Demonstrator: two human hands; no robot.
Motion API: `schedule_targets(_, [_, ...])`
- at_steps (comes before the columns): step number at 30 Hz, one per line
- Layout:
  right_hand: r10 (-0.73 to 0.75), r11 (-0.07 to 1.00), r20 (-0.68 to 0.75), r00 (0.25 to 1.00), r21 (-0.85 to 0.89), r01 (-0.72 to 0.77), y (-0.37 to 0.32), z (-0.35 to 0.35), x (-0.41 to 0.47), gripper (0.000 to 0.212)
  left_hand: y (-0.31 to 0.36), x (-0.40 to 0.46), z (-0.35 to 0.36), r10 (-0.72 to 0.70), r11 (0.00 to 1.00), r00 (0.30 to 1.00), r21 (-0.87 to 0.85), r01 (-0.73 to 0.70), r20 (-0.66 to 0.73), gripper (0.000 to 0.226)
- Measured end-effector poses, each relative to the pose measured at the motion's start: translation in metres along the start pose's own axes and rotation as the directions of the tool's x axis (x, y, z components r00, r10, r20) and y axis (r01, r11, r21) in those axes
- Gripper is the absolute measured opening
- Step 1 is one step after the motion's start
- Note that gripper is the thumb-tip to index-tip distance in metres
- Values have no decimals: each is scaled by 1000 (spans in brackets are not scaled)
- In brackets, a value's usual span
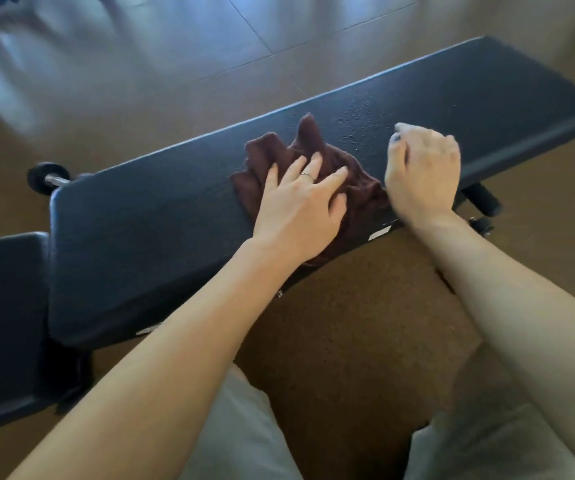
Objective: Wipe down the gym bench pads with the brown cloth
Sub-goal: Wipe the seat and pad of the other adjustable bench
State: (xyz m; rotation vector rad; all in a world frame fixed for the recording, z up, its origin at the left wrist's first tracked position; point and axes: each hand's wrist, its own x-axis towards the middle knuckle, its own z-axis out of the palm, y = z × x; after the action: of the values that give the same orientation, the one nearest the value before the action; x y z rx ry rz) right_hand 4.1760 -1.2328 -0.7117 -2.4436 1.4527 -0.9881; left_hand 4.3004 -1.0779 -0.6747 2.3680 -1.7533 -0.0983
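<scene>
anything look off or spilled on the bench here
Small droplets speckle the long pad just beyond the right hand, likely spray not yet wiped. The brown cloth lies bunched under the left hand.

Soft daylight comes from the far side of the room, throwing pale bluish glare across the glossy floor (182, 46) at the top of the view. The near floor lies dim and brown. The top left corner is smeared with motion blur, and the right hand (421, 171) is slightly blurred. The long black bench (161, 216) bows noticeably under wide-angle distortion, and a faint sheen picks out its grain.
</scene>
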Motion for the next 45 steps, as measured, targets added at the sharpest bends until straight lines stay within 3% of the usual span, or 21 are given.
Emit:
schedule_targets(8, [-128, 986, -102, 986, 95, 138, 15, 0, 8, 43, -36, -85, -22, -33, 982, 998, 187, 22, 58, 56])
schedule_targets(13, [-139, 977, -131, 982, 145, 158, 38, -3, 31, 44, 4, -39, -10, 6, 970, 997, 242, -24, 75, 62])
schedule_targets(19, [-131, 973, -102, 986, 179, 147, 43, -8, 40, 41, 65, 42, 11, 61, 978, 987, 189, -89, 149, 68])
schedule_targets(21, [-162, 975, -95, 982, 139, 174, 58, -13, 52, 39, 64, 38, 9, 60, 980, 985, 179, -89, 164, 66])
schedule_targets(25, [-63, 993, -18, 998, 94, 64, 83, -17, 72, 41, 37, -3, -5, 49, 976, 977, 199, -91, 207, 61])
schedule_targets(31, [-81, 993, -79, 994, 76, 87, 74, -12, 64, 37, 24, -16, -12, -40, 983, 982, 183, 5, 187, 61])
schedule_targets(36, [-66, 992, -148, 987, 93, 80, 71, -11, 64, 34, 56, 54, 4, 63, 993, 978, 83, -81, 197, 63])
schedule_targets(41, [59, 995, -112, 992, 92, -48, 78, -14, 69, 34, 73, 147, 11, 103, 994, 960, 1, -107, 259, 52])
schedule_targets(45, [82, 992, -106, 991, 109, -71, 78, -14, 69, 34, 37, 105, -4, 147, 988, 955, 13, -155, 259, 53])
